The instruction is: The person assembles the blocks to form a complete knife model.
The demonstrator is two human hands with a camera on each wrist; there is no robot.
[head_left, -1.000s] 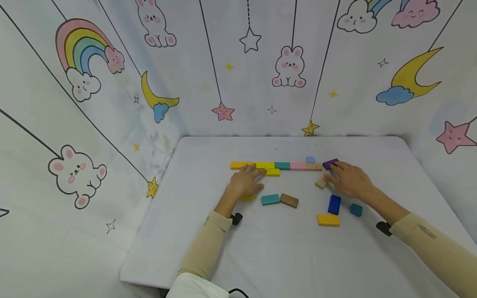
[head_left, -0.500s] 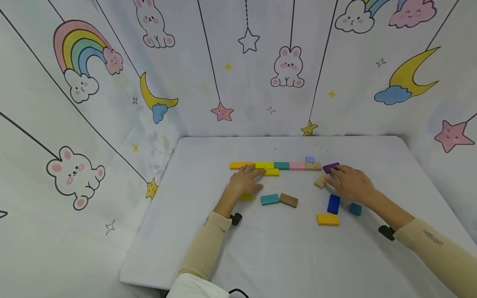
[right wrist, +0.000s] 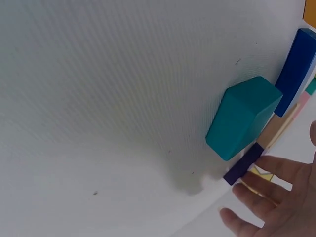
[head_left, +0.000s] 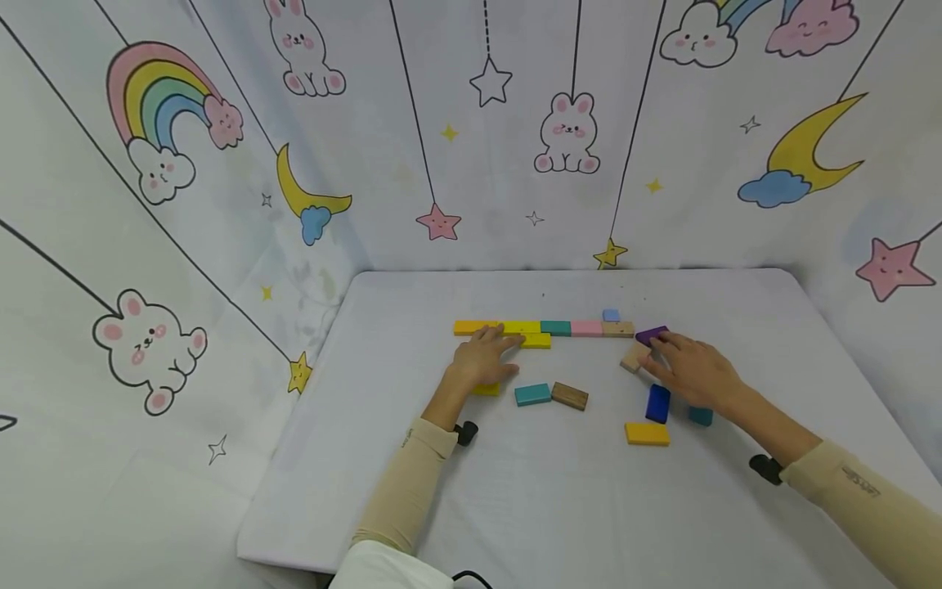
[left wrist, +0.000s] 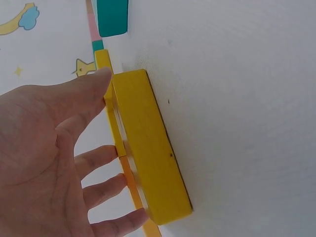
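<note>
In the head view, my left hand (head_left: pixel 482 358) lies with fingers spread over the left end of a row of blocks, its fingertips at the orange block (head_left: pixel 468 327) and the yellow block (head_left: pixel 521 327). A second yellow block (head_left: pixel 536 340) sits just in front of the row, beside the fingers. Another yellow block (left wrist: pixel 150 148) is close below the palm. My right hand (head_left: pixel 699 368) reaches past the row's right end, fingers loosely extended. Its fingertips touch a tilted purple block (head_left: pixel 651 335), and its thumb is by a pale wooden block (head_left: pixel 634 357).
The row continues with a teal block (head_left: pixel 555 328), a pink block (head_left: pixel 586 328) and a wooden block (head_left: pixel 618 329); a light blue block (head_left: pixel 611 315) sits behind. Nearer lie a turquoise block (head_left: pixel 533 394), brown block (head_left: pixel 570 396), blue block (head_left: pixel 658 403), orange-yellow block (head_left: pixel 648 433) and teal block (right wrist: pixel 244 118).
My right hand has shifted slightly nearer, and the purple block under its fingertips has slid a little nearer too. The right wrist now partly covers the teal block. My left hand stays in place.
</note>
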